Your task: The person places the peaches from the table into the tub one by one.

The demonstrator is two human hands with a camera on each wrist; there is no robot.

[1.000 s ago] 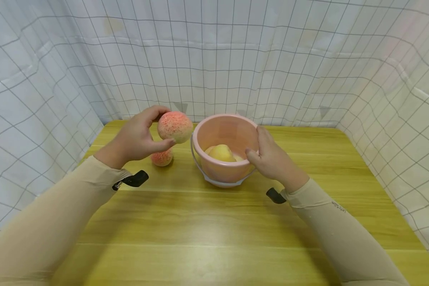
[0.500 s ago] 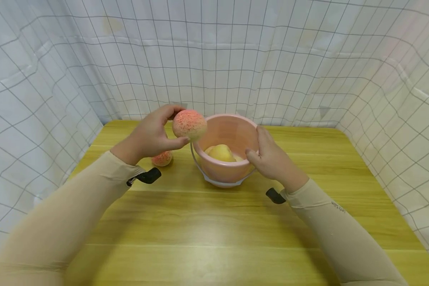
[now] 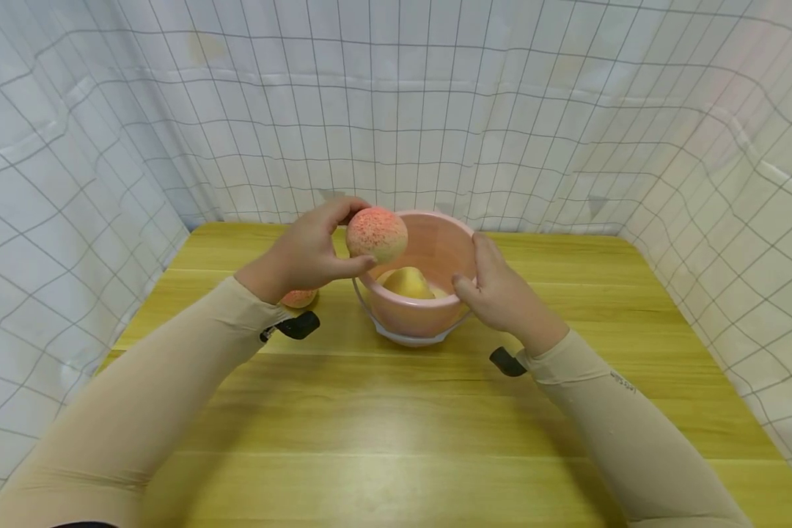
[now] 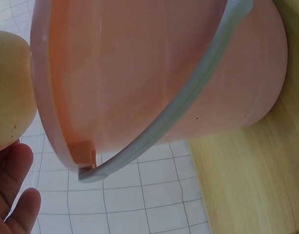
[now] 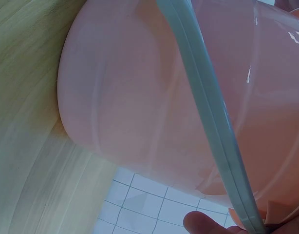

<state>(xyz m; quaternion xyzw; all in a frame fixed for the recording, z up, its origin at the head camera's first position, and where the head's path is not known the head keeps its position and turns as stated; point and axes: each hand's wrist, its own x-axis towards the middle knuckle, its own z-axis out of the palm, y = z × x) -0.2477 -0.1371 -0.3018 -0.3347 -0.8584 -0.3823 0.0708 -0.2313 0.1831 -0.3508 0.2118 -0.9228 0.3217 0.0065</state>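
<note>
In the head view, the left hand [image 3: 309,248] gripped the peach [image 3: 378,235] between thumb and fingers, raised at the left of the bucket [image 3: 411,320]. The peach overlapped the left part of the rim, with the bucket's mouth opening to its right; that sideways relation seemed the one that mattered. The peach was roundish, with no clear long axis. The right hand [image 3: 507,297] held the rim on the opposite side, farther from the peach, its thumb over the edge. Inside lay a yellow fruit [image 3: 407,282]; something paler around it was hard to make out. The other peach [image 3: 300,298] sat on the table [image 3: 369,433], partly hidden by the left wrist.

In the left wrist view, the peach was cut off by the frame's edge and stood at the rim; whether the two touched could not be told. The handle [image 4: 174,114] slanted across the bucket's outside.

In the right wrist view, the bucket's wall filled most of the frame, and little more than a fingertip of the right hand showed, so its hold was unclear there.
</note>
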